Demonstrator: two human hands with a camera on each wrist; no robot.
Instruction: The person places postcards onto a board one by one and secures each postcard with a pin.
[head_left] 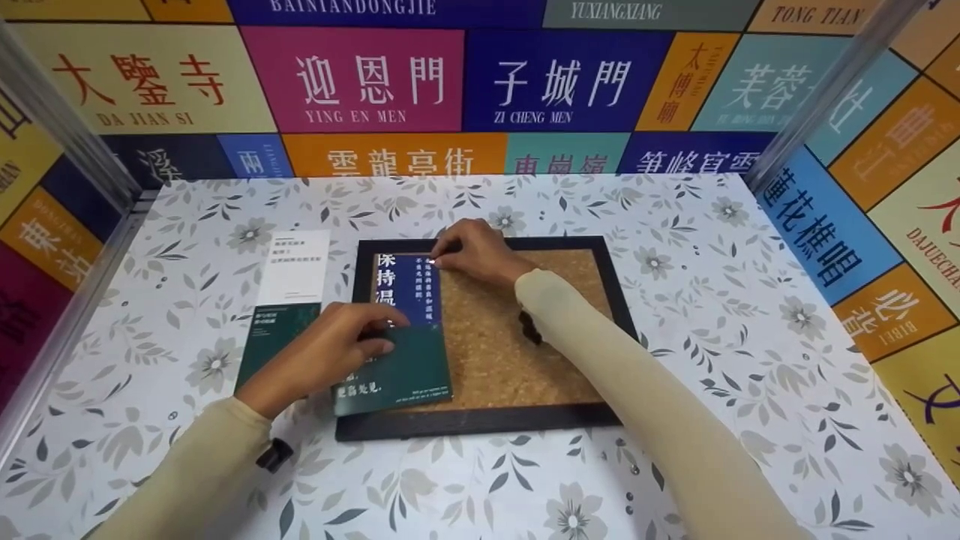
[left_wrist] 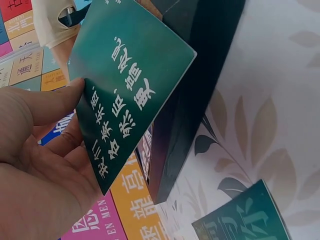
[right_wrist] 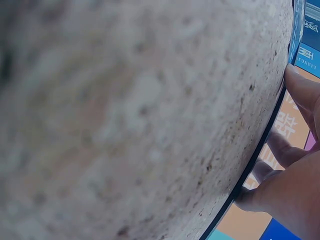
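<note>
A dark-framed cork board [head_left: 525,330] lies on the patterned surface. Against its left side rests a blue card [head_left: 412,279] with white characters. My left hand [head_left: 330,356] holds a green card [head_left: 409,375] by its left part, over the lower part of the blue one. In the left wrist view the thumb lies on the face of this green card [left_wrist: 130,75], with fingers behind it. My right hand [head_left: 476,251] is at the blue card's upper right corner, thumb and fingertips close together by a tiny white spot. Whether they pinch something is unclear.
Left of the board lie a white printed card [head_left: 296,266] and, just below it, another dark green card [head_left: 274,337], partly behind the left forearm. Walls of coloured panels with large characters [head_left: 360,82] surround the floral-patterned tabletop [head_left: 720,315].
</note>
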